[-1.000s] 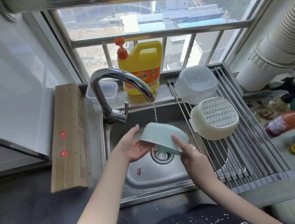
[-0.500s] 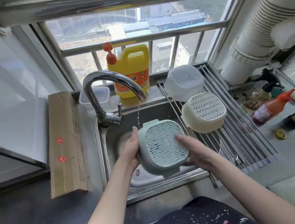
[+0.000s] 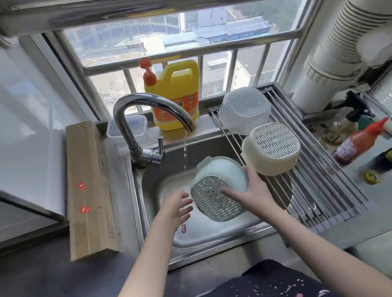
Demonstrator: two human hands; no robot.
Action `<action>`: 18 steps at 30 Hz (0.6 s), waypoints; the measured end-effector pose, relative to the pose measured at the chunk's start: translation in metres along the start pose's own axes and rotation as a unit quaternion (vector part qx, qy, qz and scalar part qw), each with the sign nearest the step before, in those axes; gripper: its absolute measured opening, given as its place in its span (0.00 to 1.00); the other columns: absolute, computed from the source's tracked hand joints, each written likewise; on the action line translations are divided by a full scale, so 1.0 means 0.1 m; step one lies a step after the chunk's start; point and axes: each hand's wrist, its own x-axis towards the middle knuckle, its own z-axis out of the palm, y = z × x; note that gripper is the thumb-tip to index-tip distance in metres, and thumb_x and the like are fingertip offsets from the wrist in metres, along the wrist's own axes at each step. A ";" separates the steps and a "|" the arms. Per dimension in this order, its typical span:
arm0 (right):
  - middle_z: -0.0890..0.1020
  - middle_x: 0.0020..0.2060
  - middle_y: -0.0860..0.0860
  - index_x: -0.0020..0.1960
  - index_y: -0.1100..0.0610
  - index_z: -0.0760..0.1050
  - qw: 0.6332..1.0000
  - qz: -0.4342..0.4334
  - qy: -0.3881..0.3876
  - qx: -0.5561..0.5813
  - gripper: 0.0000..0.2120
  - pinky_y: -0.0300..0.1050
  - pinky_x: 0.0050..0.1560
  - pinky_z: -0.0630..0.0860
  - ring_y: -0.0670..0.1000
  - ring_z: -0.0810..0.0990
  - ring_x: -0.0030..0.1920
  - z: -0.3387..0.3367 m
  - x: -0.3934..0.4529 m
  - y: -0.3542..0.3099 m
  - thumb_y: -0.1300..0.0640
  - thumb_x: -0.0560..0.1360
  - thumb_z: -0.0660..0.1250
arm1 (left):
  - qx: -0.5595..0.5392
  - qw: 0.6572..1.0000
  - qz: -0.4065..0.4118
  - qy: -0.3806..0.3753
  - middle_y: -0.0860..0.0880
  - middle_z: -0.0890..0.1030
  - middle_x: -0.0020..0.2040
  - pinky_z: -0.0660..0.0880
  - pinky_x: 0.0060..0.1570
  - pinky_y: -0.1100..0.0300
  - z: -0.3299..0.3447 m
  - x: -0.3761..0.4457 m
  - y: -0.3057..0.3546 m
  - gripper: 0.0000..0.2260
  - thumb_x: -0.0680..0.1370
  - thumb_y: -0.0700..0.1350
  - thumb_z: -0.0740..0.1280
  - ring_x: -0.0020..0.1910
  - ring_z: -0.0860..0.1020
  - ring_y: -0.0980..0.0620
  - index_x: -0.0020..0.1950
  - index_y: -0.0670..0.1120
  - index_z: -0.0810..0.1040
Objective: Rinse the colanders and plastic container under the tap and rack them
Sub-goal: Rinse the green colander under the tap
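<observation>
A pale green colander [image 3: 223,176] hangs tilted over the steel sink [image 3: 148,183], its perforated base facing me. My right hand [image 3: 253,194] holds it, thumb along the right side and fingers across the mesh base. Just left of the colander, my left hand [image 3: 176,208] hovers with fingers spread and holds nothing. A thin stream falls from the tap [image 3: 146,112] behind the colander. A cream colander [image 3: 272,150] and a clear plastic container [image 3: 244,109] lie upside down on the roll-up rack [image 3: 328,190].
On the sill stand a yellow detergent jug [image 3: 175,94] and a small clear lidded box [image 3: 131,131]. A long cardboard box [image 3: 87,191] lies left of the sink. Sauce bottles [image 3: 356,143] sit right of the rack, under a white duct pipe [image 3: 351,24].
My left hand has let go of the green colander and opened beside it. The colander has shifted right toward the rack, now carried by my right hand alone.
</observation>
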 end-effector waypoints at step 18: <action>0.75 0.38 0.66 0.50 0.67 0.74 0.576 0.522 -0.154 0.610 0.19 0.53 0.21 0.78 0.65 0.79 0.30 0.41 -0.04 -0.02 0.49 0.78 0.59 | -0.060 0.969 0.101 -0.220 0.51 0.82 0.44 0.77 0.38 0.62 0.35 -0.42 0.45 0.11 0.78 0.51 0.64 0.38 0.80 0.55 0.54 0.45 0.77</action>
